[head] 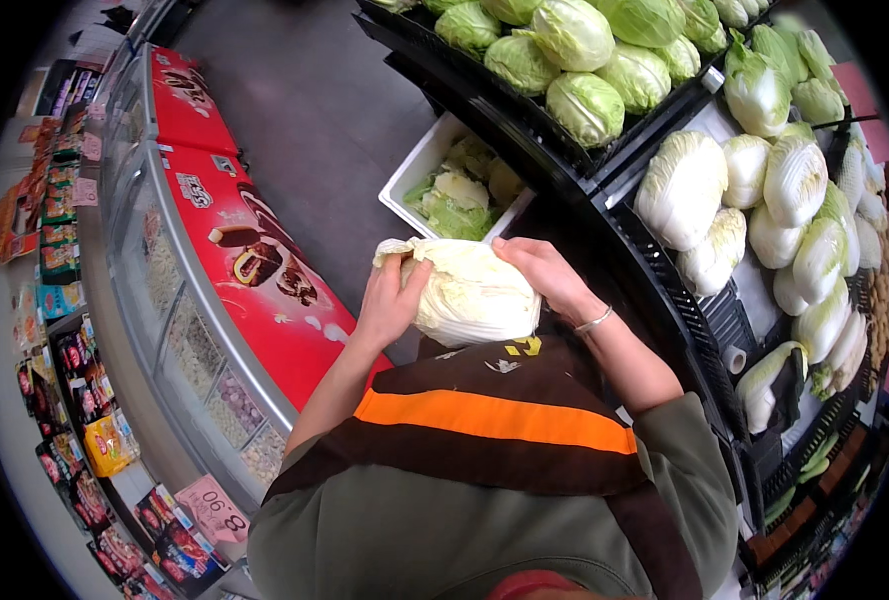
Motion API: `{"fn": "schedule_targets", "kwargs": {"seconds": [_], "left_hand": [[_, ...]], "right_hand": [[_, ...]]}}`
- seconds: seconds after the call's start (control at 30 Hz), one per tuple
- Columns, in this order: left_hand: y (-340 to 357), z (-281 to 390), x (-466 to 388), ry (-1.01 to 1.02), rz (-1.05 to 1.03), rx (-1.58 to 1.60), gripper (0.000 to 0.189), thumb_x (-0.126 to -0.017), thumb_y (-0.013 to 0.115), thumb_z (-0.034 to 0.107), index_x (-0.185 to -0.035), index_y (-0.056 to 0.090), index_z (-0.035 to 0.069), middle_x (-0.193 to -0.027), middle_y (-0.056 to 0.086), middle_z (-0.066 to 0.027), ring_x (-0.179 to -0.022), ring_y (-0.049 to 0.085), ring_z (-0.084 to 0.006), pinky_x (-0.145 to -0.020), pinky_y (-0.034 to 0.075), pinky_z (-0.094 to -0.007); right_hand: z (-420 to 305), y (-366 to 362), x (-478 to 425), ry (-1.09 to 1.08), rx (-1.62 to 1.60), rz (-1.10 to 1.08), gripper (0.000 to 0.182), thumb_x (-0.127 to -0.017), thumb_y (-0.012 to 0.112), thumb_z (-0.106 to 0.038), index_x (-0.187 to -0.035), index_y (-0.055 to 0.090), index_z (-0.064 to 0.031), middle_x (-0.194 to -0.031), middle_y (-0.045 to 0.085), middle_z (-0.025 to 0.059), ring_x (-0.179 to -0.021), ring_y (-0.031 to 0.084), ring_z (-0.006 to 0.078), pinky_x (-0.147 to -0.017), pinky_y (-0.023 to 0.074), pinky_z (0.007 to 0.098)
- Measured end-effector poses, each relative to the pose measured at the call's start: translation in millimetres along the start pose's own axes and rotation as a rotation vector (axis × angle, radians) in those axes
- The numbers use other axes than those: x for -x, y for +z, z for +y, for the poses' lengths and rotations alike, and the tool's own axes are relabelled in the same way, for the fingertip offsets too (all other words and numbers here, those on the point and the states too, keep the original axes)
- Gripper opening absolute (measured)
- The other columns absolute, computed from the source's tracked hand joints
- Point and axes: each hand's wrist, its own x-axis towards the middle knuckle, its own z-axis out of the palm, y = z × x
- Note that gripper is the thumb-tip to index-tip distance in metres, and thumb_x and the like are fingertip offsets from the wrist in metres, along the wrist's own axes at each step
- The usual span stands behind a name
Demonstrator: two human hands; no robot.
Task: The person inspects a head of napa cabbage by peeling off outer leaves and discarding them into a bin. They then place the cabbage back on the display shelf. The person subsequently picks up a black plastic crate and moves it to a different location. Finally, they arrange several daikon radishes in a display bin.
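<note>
Both hands hold a pale napa cabbage (478, 292) lying sideways close in front of the brown apron. My left hand (399, 292) grips its left end, with the thumb on the outer leaves and the fingers partly hidden behind a leaf edge. At the upper right side of the cabbage, my right hand (542, 274) presses with thumb and fingers; a bracelet is on that wrist. Just beyond the cabbage, a white foam box (407, 187) on the floor holds loose green and yellowish leaves (459, 202).
Round green cabbages (572, 34) are piled on a black display stand (489, 97) ahead. More napa cabbages (682, 187) lie on the shelf at right. A red-sided freezer case (242, 262) runs along the left, with packaged goods (107, 442) beyond it.
</note>
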Motion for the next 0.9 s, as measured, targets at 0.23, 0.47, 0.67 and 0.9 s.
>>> {"fn": "schedule_targets", "kwargs": {"seconds": [0.23,0.47,0.67,0.9], "left_hand": [[14,3,-8,-0.016,-0.112,-0.049,0.047,-0.091,0.059,0.034,-0.113,0.058,-0.008,-0.098,0.065,-0.0295,-0.093,0.062,-0.0459,-0.083,0.048,-0.0486],[28,-9,-30,-0.188,-0.216,0.097,0.054,-0.090,0.059,0.045,-0.111,0.060,-0.004,-0.105,0.066,-0.0276,-0.103,0.063,-0.0414,-0.087,0.048,-0.0436],[50,-43,-63,-0.433,-0.506,0.234,0.056,-0.094,0.057,0.044,-0.111,0.060,-0.009,-0.101,0.065,-0.0122,-0.094,0.060,-0.0138,-0.080,0.049,-0.0279],[35,-8,-57,-0.345,-0.507,-0.137,0.065,-0.089,0.049,0.057,-0.114,0.065,-0.001,-0.111,0.068,-0.0217,-0.109,0.063,-0.0350,-0.102,0.036,-0.0404]], "right_hand": [[-7,-10,3,0.066,0.381,0.061,0.064,-0.094,0.051,-0.056,-0.107,0.069,0.0039,-0.100,0.071,0.0206,-0.096,0.067,0.0289,-0.085,0.0501,0.0370],[14,-21,-20,0.254,0.048,-0.020,0.057,-0.099,0.052,-0.045,-0.105,0.067,0.0101,-0.100,0.071,0.0142,-0.092,0.066,0.0183,-0.082,0.0511,0.0314],[29,-25,-31,0.418,-0.148,-0.046,0.054,-0.101,0.050,-0.044,-0.109,0.066,0.0072,-0.102,0.069,0.0127,-0.087,0.066,0.0180,-0.079,0.0514,0.0333],[34,-19,-19,0.407,-0.288,0.014,0.053,-0.100,0.052,-0.042,-0.111,0.063,0.0083,-0.100,0.069,0.0131,-0.086,0.064,0.0170,-0.078,0.0505,0.0315]]}}
